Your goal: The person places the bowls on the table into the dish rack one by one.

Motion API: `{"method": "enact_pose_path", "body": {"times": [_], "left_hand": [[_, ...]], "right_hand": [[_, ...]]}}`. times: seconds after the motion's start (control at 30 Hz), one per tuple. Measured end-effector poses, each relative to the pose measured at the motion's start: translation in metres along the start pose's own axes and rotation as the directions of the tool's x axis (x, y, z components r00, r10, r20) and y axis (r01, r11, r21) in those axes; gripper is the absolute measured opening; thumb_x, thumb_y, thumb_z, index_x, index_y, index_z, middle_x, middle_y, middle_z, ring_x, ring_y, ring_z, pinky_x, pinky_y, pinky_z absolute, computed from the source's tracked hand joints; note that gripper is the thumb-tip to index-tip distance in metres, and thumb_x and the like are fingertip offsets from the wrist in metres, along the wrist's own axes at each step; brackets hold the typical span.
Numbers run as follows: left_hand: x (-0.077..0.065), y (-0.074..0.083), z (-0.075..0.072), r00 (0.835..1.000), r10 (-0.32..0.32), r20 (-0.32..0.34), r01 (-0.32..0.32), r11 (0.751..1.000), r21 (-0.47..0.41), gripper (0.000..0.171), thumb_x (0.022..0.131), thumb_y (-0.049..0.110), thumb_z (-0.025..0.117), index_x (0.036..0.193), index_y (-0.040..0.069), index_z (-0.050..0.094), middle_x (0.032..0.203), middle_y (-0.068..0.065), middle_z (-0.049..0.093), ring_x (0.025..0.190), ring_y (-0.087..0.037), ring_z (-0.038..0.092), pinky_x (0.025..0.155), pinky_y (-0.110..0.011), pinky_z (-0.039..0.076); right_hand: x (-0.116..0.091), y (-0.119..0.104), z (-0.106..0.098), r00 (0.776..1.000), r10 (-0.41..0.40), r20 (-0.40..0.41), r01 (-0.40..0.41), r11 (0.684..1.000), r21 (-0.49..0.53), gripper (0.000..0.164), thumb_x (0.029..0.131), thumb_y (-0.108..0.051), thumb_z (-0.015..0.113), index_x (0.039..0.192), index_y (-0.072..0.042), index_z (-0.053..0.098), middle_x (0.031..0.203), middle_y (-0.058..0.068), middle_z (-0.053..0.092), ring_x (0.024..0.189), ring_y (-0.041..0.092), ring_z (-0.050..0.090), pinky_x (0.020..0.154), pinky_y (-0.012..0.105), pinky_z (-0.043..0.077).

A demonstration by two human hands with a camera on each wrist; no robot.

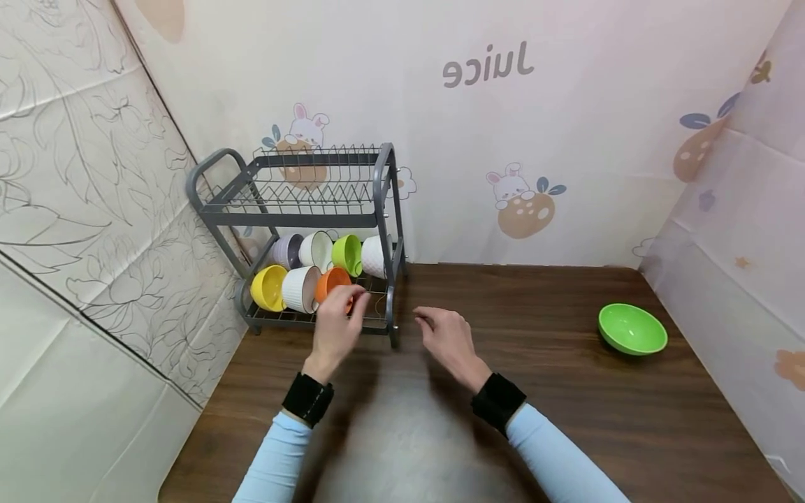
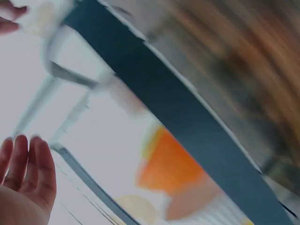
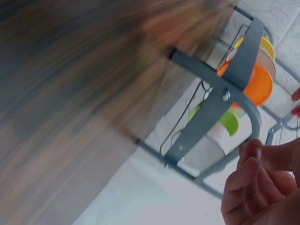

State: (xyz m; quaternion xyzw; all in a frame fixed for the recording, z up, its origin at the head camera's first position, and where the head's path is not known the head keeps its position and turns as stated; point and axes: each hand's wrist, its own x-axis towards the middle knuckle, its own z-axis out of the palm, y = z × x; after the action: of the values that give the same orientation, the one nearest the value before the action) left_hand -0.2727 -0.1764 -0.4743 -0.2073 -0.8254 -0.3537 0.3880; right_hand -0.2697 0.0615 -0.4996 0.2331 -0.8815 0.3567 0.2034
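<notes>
My left hand [image 1: 336, 328] hangs in front of the dish rack's lower shelf, overlapping an orange cup [image 1: 328, 279] in the head view. In the left wrist view its fingers [image 2: 32, 161] are relaxed, with nothing in them. Off the rack's right front post, my right hand [image 1: 448, 339] hovers above the table. Its fingers are loosely bent, the thumb close to the forefinger, and they hold nothing. On the lower shelf of the grey rack [image 1: 289, 221] lie several tilted cups, among them a yellow cup [image 1: 267, 288], a white ribbed cup [image 1: 295, 289] and a green cup [image 1: 344, 254].
A green bowl [image 1: 631, 330] stands at the right on the dark wooden table [image 1: 534, 300]. The rack's upper wire shelf [image 1: 308, 192] bears no dishes. Printed sheets form walls at the left, back and right.
</notes>
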Motion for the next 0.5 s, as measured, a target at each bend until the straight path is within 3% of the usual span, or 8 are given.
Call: {"method": "enact_pose_path", "body": {"times": [0.07, 0.13, 0.27, 0.5], "left_hand": [[-0.004, 0.019, 0.012, 0.997, 0.056, 0.050, -0.055, 0.998, -0.023, 0.009, 0.099, 0.008, 0.074, 0.103, 0.000, 0.075, 0.098, -0.011, 0.073, 0.090, -0.027, 0.068, 0.082, -0.040, 0.057], [-0.009, 0.035, 0.025, 0.990, 0.082, 0.115, -0.079, 0.996, -0.036, 0.008, 0.099, 0.010, 0.073, 0.101, 0.002, 0.075, 0.095, -0.008, 0.072, 0.089, -0.024, 0.068, 0.080, -0.038, 0.058], [-0.018, 0.054, 0.047, 0.978, 0.067, 0.197, -0.056, 0.997, -0.060, 0.004, 0.100, 0.009, 0.073, 0.100, 0.006, 0.076, 0.093, -0.004, 0.070, 0.086, -0.020, 0.066, 0.077, -0.035, 0.057], [-0.024, 0.073, 0.077, 0.960, 0.061, 0.272, -0.030, 0.993, -0.117, 0.007, 0.102, 0.012, 0.071, 0.100, 0.007, 0.076, 0.093, -0.002, 0.068, 0.084, -0.023, 0.067, 0.072, -0.032, 0.056]], "right_hand": [[-0.011, 0.004, -0.010, 1.000, -0.001, -0.026, 0.001, 1.000, -0.011, 0.015, 0.097, -0.005, 0.076, 0.110, -0.012, 0.082, 0.098, 0.003, 0.079, 0.069, 0.013, 0.069, 0.053, 0.026, 0.045], [-0.020, 0.007, -0.017, 0.999, -0.008, -0.045, 0.007, 1.000, -0.022, 0.013, 0.096, -0.002, 0.077, 0.104, -0.010, 0.082, 0.095, 0.004, 0.079, 0.070, 0.014, 0.070, 0.057, 0.029, 0.051], [-0.033, 0.010, -0.027, 0.998, -0.028, -0.048, 0.026, 0.999, -0.030, 0.013, 0.095, 0.001, 0.076, 0.102, -0.009, 0.082, 0.093, 0.005, 0.078, 0.073, 0.017, 0.072, 0.062, 0.034, 0.056], [-0.050, 0.022, -0.044, 0.996, 0.000, -0.094, -0.005, 0.998, -0.060, 0.011, 0.096, -0.003, 0.076, 0.103, -0.009, 0.082, 0.093, 0.005, 0.079, 0.067, 0.014, 0.069, 0.054, 0.028, 0.050]]}}
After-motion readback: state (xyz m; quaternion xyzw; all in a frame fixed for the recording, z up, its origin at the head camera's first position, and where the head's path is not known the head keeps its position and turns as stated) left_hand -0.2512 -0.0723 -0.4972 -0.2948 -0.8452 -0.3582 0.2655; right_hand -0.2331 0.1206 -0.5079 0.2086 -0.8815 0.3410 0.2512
